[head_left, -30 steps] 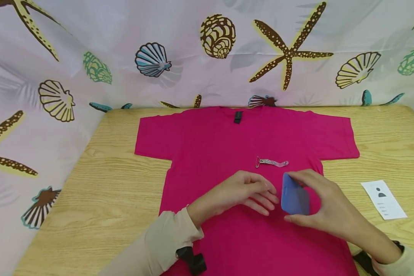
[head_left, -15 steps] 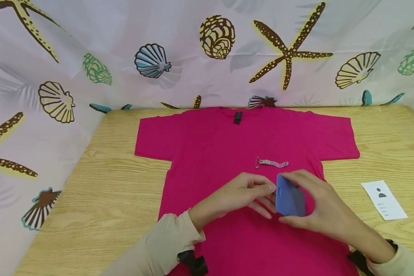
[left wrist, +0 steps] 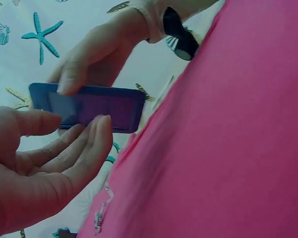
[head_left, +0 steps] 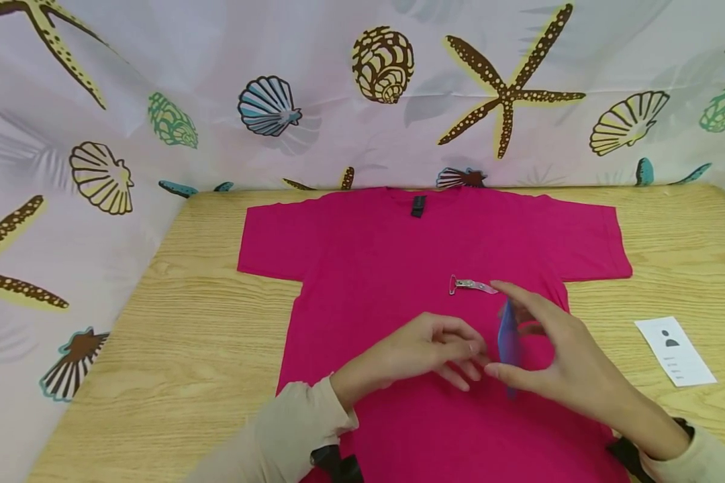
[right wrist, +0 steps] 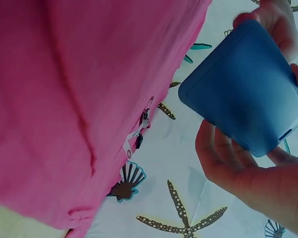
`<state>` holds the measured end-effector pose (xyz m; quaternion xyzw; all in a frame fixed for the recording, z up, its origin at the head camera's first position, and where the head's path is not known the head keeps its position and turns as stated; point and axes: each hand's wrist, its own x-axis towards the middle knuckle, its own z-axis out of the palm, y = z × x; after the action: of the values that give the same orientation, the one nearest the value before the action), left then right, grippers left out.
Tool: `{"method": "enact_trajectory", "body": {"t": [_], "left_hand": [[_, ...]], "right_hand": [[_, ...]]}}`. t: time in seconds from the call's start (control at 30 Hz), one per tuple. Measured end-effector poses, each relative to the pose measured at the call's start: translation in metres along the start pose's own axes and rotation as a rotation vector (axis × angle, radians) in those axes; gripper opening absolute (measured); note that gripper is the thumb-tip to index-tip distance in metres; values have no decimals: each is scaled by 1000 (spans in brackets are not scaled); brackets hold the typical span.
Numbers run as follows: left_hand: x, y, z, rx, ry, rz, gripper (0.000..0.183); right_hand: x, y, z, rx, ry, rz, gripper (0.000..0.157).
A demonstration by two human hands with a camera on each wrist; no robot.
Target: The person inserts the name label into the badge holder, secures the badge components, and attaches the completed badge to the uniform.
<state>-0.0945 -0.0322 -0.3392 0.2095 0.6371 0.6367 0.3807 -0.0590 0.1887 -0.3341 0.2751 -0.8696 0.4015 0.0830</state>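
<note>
My right hand (head_left: 570,355) grips a blue ID badge holder (head_left: 508,342) between thumb and fingers, above the chest of a pink T-shirt (head_left: 399,255). From the head the holder appears almost edge-on and blurred. Its framed window side (left wrist: 89,106) shows in the left wrist view, and its plain back (right wrist: 243,89) with a small slot in the right wrist view. My left hand (head_left: 423,349) has loosely bent fingers close beside the holder; its fingertips (left wrist: 104,121) overlap the window side in the left wrist view. Beyond the hands, a badge strap clip (head_left: 472,286) lies on the shirt, partly behind my right fingertips.
A white card (head_left: 675,351) printed with a person icon and lines of text lies on the wooden table (head_left: 199,322), right of the shirt. Behind the table hangs a curtain (head_left: 338,134) patterned with shells and starfish. The shirt's black neck label (head_left: 419,206) faces up.
The badge holder has turned from showing its broad face to nearly edge-on, and shifted slightly right. My right fingers have reached farther, over the strap clip's end. The left hand has moved slightly nearer the body.
</note>
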Motion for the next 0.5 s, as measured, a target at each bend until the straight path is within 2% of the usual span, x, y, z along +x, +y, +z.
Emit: {"method": "enact_trajectory", "body": {"t": [0.13,0.23,0.27,0.4,0.5], "left_hand": [[0,-9,9,204,-13,14,29],[-1,-11,18,378,6,83,36],[-1,-11,21,407,18,111,35],[-2,-10,29,516,79,233,23],[-3,-10,31,634,126,291,11]], "right_hand": [[1,-3,-1,31,6,57,77],[2,-5,-2,53,16,145,65],[3,-5,-3,66,19,179,62],[4,-6,-5,109,26,303,55],[4,-5,-6,119,30,357,53]]}}
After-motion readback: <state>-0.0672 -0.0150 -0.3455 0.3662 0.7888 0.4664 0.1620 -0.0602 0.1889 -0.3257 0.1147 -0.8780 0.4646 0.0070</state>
